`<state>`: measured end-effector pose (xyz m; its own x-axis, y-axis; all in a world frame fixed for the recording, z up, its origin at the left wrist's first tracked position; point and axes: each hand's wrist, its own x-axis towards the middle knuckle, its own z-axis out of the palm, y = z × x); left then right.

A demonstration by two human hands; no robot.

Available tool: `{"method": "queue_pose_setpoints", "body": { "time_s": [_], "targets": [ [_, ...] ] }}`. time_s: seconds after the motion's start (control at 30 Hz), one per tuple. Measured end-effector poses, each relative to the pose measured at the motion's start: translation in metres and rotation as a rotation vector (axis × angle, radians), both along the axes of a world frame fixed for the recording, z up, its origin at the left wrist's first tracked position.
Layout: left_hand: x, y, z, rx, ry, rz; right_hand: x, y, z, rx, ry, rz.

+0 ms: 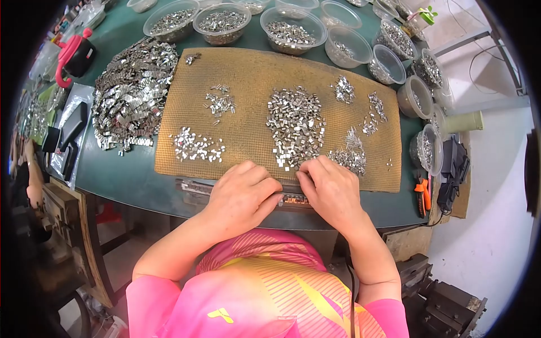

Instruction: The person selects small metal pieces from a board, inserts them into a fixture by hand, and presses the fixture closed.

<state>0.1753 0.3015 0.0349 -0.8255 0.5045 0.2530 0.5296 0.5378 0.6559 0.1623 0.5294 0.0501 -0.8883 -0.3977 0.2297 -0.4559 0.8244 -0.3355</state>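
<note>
A long metal fixture [194,188] lies along the table's front edge, with a row of small copper-coloured and silvery parts [295,199] showing between my hands. My left hand [242,191] rests over the fixture, its fingers curled and closed at the row's left end. Above the right end, my right hand [332,188] has thumb and fingertips pinched together; anything in them is too small to make out. Just beyond the fingers, a heap of small shiny metal pieces [296,127] lies on a tan textured mat [242,138]. More pieces [350,155] are beside my right hand.
Clear plastic bowls [293,31] of metal parts line the back and right. A large mound of metal link strips [132,93] is left of the mat. Orange-handled pliers [422,194] lie at the right edge. Smaller heaps [197,145] dot the mat. Another person's arm [34,174] shows far left.
</note>
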Motion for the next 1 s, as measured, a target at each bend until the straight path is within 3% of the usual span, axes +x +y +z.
{"method": "queue_pose_setpoints", "body": {
  "time_s": [0.33, 1.0],
  "targets": [
    [0.000, 0.005, 0.000, 0.008, 0.024, 0.012, 0.025, -0.005, 0.008, -0.184, -0.021, 0.240],
    [0.000, 0.006, -0.001, -0.005, 0.080, 0.017, 0.051, 0.047, 0.004, -0.242, -0.025, -0.021]
  ]
}}
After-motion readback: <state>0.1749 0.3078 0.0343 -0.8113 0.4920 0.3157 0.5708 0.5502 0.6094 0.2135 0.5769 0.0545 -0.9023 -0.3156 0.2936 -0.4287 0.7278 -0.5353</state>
